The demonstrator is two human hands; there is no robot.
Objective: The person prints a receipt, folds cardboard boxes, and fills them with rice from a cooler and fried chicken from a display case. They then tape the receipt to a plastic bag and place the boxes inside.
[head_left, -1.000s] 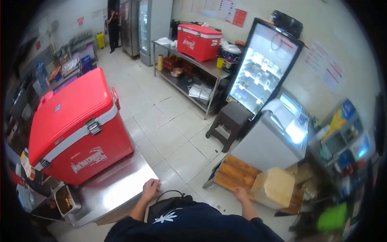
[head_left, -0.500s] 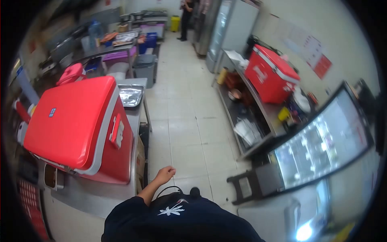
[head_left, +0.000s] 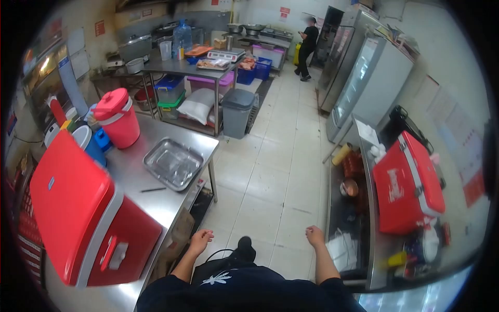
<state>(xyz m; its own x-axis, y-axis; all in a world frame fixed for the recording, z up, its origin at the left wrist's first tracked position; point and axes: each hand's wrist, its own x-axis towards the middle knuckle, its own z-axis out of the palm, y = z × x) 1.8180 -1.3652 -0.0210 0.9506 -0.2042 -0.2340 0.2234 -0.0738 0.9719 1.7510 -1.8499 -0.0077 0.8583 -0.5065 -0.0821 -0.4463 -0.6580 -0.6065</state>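
Observation:
My left hand [head_left: 201,241] hangs low in front of me with its fingers loosely bent and apart, holding nothing. It is nearest to the right edge of the left steel table [head_left: 176,203], without touching it. My right hand [head_left: 315,235] is over the floor on the other side, relaxed, empty and fingers half bent. On the left table stand a big red cooler box [head_left: 78,203], a pink-red lidded jug [head_left: 118,118] and a shiny metal tray [head_left: 174,164]. A thin dark stick-like item [head_left: 153,190] lies near the tray.
A tiled aisle [head_left: 265,182] runs ahead between the tables. A second red cooler [head_left: 405,192] sits on the right steel shelf. A grey bin [head_left: 239,112], a prep table [head_left: 192,65] and tall fridges [head_left: 369,78] line the way. Farther back, a person [head_left: 306,47] stands in dark clothes.
I have moved forward and the view has tilted up and turned left. The tray and jug now show more fully beyond the cooler. My right hand has come into view.

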